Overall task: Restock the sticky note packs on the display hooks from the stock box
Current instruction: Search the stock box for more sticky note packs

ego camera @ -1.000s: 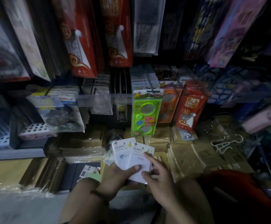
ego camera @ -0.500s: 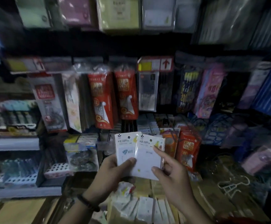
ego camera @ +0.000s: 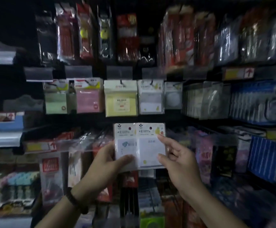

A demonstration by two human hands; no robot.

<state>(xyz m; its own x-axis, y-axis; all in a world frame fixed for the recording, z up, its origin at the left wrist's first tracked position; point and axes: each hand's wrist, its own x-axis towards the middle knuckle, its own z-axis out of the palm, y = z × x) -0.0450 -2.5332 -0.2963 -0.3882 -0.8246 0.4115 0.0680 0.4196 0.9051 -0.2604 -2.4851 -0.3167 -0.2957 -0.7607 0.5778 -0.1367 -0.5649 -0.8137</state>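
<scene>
The left hand (ego camera: 104, 163) grips two packs (ego camera: 140, 145) fanned side by side, its thumb pressed on the front of the left one. The right hand (ego camera: 178, 163) pinches the right one's edge, with the thumb in front and the forefinger straight on the top corner. Blur smears the print. The packs sit just below the hung packs (ego camera: 120, 99), with a dark gap between them.

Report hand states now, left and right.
Left hand: closed, holding the left sticky note pack, thumb across its front.
Right hand: closed, fingers pinching the right sticky note pack at its right edge.
</scene>
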